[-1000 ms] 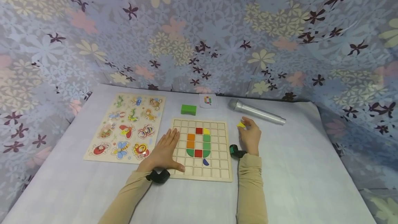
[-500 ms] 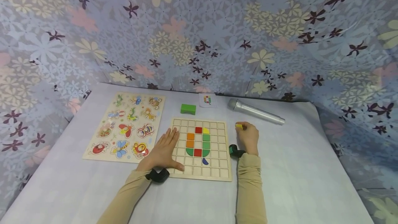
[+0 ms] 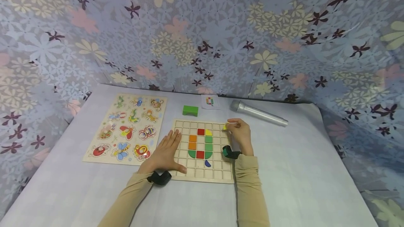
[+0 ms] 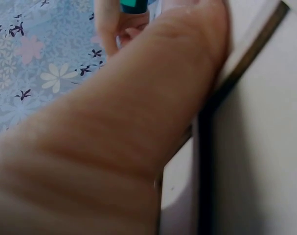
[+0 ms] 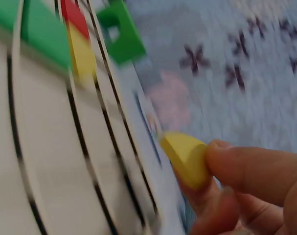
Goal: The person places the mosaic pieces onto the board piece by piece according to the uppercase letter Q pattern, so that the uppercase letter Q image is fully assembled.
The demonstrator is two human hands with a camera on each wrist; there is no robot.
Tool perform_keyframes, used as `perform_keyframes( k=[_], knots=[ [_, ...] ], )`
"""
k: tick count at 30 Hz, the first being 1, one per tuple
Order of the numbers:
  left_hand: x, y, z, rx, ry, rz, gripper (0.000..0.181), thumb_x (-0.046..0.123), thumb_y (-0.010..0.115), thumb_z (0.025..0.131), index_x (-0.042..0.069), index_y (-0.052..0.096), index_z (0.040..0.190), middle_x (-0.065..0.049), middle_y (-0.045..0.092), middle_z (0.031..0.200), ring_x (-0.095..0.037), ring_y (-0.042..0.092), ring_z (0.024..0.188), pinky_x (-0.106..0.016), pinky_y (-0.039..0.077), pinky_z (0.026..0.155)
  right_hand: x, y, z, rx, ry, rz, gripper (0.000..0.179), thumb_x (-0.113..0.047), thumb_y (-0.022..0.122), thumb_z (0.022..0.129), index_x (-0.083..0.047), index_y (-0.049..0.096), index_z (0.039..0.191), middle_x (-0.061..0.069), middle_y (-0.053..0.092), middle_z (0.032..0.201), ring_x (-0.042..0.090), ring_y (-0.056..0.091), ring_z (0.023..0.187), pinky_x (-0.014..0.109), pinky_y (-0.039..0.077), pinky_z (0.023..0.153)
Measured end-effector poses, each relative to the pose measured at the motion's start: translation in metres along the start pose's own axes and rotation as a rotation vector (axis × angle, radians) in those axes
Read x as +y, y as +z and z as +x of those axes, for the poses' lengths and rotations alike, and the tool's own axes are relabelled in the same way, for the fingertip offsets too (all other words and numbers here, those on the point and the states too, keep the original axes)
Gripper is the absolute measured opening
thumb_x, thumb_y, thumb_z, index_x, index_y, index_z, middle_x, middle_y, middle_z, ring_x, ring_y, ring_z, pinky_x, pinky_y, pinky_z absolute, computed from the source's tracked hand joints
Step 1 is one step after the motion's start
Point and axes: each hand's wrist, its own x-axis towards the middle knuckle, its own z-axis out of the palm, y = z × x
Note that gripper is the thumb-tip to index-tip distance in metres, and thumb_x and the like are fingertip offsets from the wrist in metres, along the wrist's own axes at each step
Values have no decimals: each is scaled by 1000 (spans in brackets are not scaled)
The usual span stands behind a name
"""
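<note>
A wooden grid board (image 3: 189, 178) lies on the table with coloured tiles set in a ring: red, orange, green and one yellow tile (image 3: 208, 132). Below the ring sits a blue tile (image 3: 207, 163), tilted in its square. My left hand (image 3: 164, 154) rests flat on the board's left side, fingers spread. Over the board's upper right corner, my right hand (image 3: 240, 134) pinches a second yellow tile (image 5: 187, 159) with one rounded edge between thumb and fingers. The left wrist view is mostly filled by the left hand's own thumb and palm.
An insect peg puzzle (image 3: 107, 129) lies left of the board. Behind the board are a green arch block (image 3: 190, 110) and a small pattern card (image 3: 210, 102). A silver microphone (image 3: 260, 113) lies at the back right, near the right hand.
My right hand has moved left with the yellow tile, from the table beside the board to over its upper right corner. The left hand has stayed in place.
</note>
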Motion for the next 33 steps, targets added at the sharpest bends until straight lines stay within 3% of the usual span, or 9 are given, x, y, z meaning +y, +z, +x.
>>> perform_keyframes(
  k=[6,10,15,20,23,28,33],
  knots=[
    [-1,0,0,2,0,0,131,58,80,66,-4,6,153,-22,-3,162,-39,-5,150,-53,4,123,-22,35,-9,-112,-36,26,17,-12,68,89,0,67,100,6,71,79,10,59,62,20,47,57],
    [0,-1,1,3,1,-8,131,59,80,66,-4,6,154,-21,-4,163,-39,-6,151,-53,4,123,-33,57,-15,-158,-72,43,12,-9,68,89,-1,69,98,13,72,83,12,62,61,22,51,56],
    [1,0,5,-7,4,5,131,61,79,66,-3,6,154,-20,-3,163,-38,-6,151,-52,4,124,-32,77,-17,-212,-157,-55,9,-5,68,88,-3,70,97,15,74,87,12,65,65,23,55,60],
    [1,1,6,-7,4,13,131,60,79,67,-3,5,154,-20,-3,163,-38,-6,151,-52,5,124,-28,85,-17,-189,-216,-189,6,-9,70,88,-8,73,93,10,75,83,12,66,64,24,54,59],
    [2,1,5,-9,1,5,131,60,79,67,-3,5,154,-20,-3,163,-38,-6,151,-52,4,124,-26,86,-18,-182,-257,-271,7,-12,70,88,-11,75,93,7,75,85,17,69,73,30,56,67],
    [-1,1,4,-2,3,8,131,60,80,66,-4,6,153,-21,-2,163,-39,-5,151,-52,6,123,-25,89,-20,-196,-336,-413,11,-12,67,91,-11,76,97,11,65,105,25,66,92,38,55,83],
    [0,-2,0,-2,0,6,130,59,80,66,-5,7,153,-22,-1,162,-40,-4,150,-53,6,123,-21,91,-21,-190,-364,-411,13,-13,68,90,-10,76,100,14,59,110,26,63,92,37,55,82]
  ],
)
